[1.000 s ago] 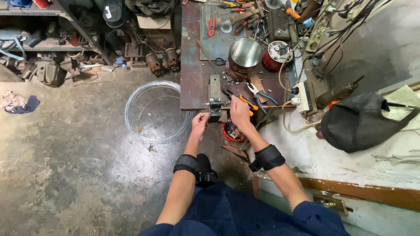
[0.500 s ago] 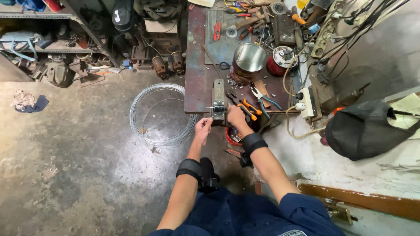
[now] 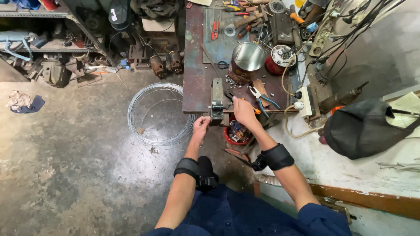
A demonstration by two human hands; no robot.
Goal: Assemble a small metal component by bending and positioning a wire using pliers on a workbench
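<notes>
Wire [image 3: 206, 107], thin, pokes out sideways from the small metal jig [image 3: 217, 101] clamped at the front edge of the bench [image 3: 194, 83]. Left hand [image 3: 201, 126] is curled shut just below that edge, fingers pinching what looks like the wire end; too fine to be sure. It sits there probably so the wire can be pulled or fed straight into the jig. Right hand [image 3: 243, 112] rests on the bench edge just beside the jig, fingers bent down onto something with an orange handle [image 3: 256, 111]; grip hidden, cannot tell if it is closed on it. Likely steadying or working a tool by the jig.

Wire coil [image 3: 159, 114] lies flat on the concrete floor, left of the bench, near the left hand, so supply is within reach. On the bench behind: open metal can [image 3: 246, 61], blue-handled pliers [image 3: 261, 99], red round part [image 3: 280, 57], red-handled cutters [image 3: 215, 29], loose clutter. Red bucket [image 3: 236, 132] under the bench edge, near the knees. Power strip [image 3: 307, 101] and cables crowd the right side. Black bag [image 3: 363, 127] on the right ledge.
</notes>
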